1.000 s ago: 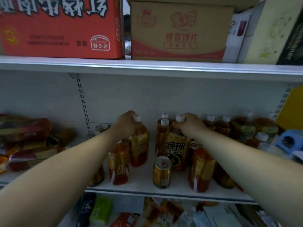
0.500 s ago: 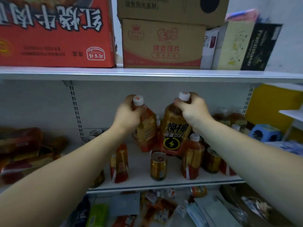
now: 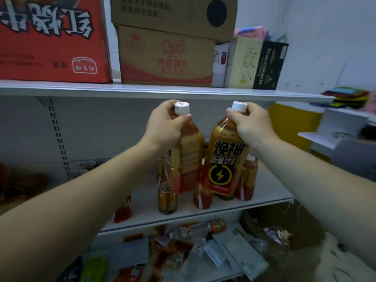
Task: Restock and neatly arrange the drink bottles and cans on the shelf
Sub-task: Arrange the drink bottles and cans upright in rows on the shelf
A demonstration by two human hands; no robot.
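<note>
Both off the shelf (image 3: pixel 268 190) since a second ago — left hand (image 3: pixel 164 127) grips the striped bottle (image 3: pixel 187 159) by its neck, right hand (image 3: pixel 252 125) the bolt bottle (image 3: pixel 223 157) (upright, mid-air) — re-placing likely next.

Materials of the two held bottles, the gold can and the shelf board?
Lightning-label bottle and its neighbour bottle: likely clear glossy plastic; liquid shows through, white screw caps. Gold can: probably aluminium, shiny, pull-tab top. Shelf board: seemingly white painted metal, thin front lip.
</note>
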